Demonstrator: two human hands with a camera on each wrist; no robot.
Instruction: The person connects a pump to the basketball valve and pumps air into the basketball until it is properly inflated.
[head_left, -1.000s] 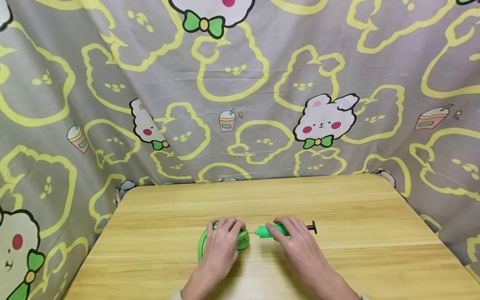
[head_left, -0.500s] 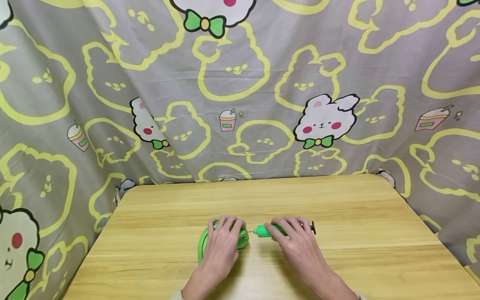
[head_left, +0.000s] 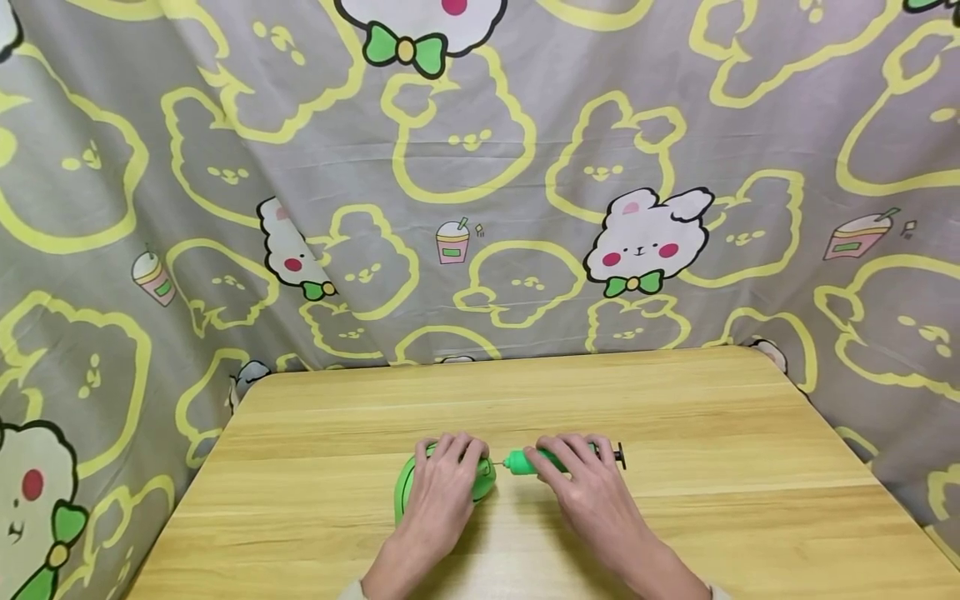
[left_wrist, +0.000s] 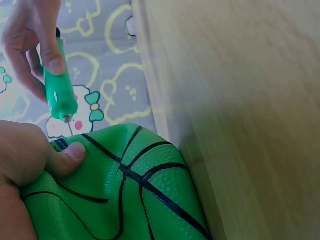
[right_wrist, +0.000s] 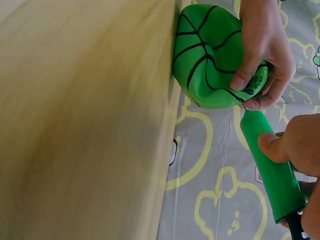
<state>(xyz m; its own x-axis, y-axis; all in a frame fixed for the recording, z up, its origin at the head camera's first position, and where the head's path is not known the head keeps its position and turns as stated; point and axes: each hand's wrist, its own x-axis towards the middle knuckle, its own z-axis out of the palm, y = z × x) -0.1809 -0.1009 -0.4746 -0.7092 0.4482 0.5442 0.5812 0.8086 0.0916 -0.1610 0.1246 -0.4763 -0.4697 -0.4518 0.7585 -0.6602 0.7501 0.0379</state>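
A soft, partly collapsed green basketball (left_wrist: 150, 195) with black lines lies on the table, its side dented in the right wrist view. My left hand (head_left: 442, 492) grips it from above, the thumb pressing its skin beside a small dark printed patch. To the right, my right hand (head_left: 596, 492) holds a green hand pump (right_wrist: 274, 172) around its barrel, fingers on top. The pump lies roughly level, with its black handle (head_left: 621, 455) pointing right. From its nose a thin needle (left_wrist: 70, 129) reaches the ball's surface close to the left fingers; the tip is hidden there.
The wood-grain table (head_left: 337, 417) extends around both hands. Behind it and at both sides hangs a grey curtain (head_left: 420, 283) with yellow outlines and white cartoon rabbits.
My right hand has brought the pump slightly left, and the gap between its nose and the ball is a little smaller. The left hand and ball stay in place.
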